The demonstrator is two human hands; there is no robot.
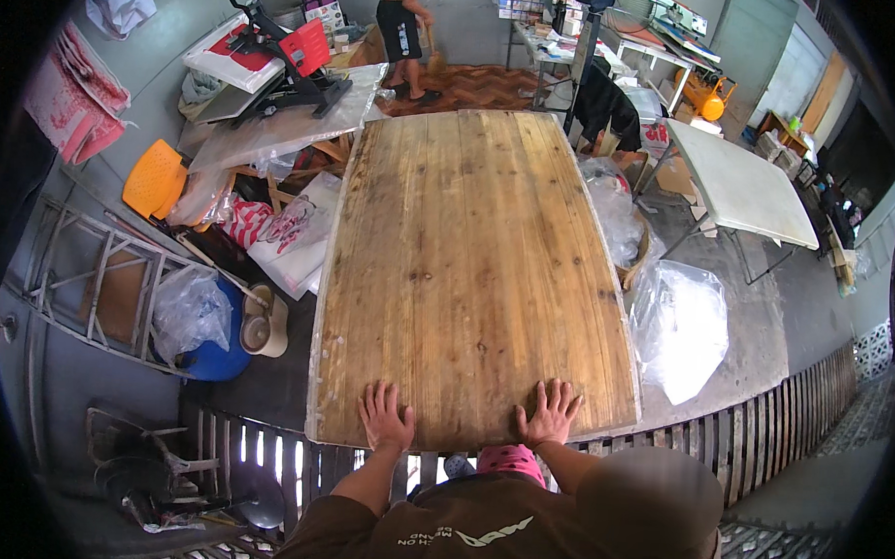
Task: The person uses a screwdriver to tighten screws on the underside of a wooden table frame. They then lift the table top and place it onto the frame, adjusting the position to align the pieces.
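A large wooden tabletop (477,271) of light brown planks stretches away in front of me, with dark knots and worn, pale edges. My left hand (385,415) lies flat on its near edge, left of the middle, fingers spread and pointing away from me. To the right, my right hand (550,414) rests palm down on the same edge, its fingers also apart. Neither hand holds anything. Between the hands, below the edge, part of a pink dotted cloth (512,461) shows.
At left stand a heat press (288,57), an orange chair (155,179), a metal ladder (98,277) and a blue tub (213,358). Clear plastic bags (679,327) and a white folding table (747,182) are at right. Another person (402,32) holds a broom beyond the tabletop.
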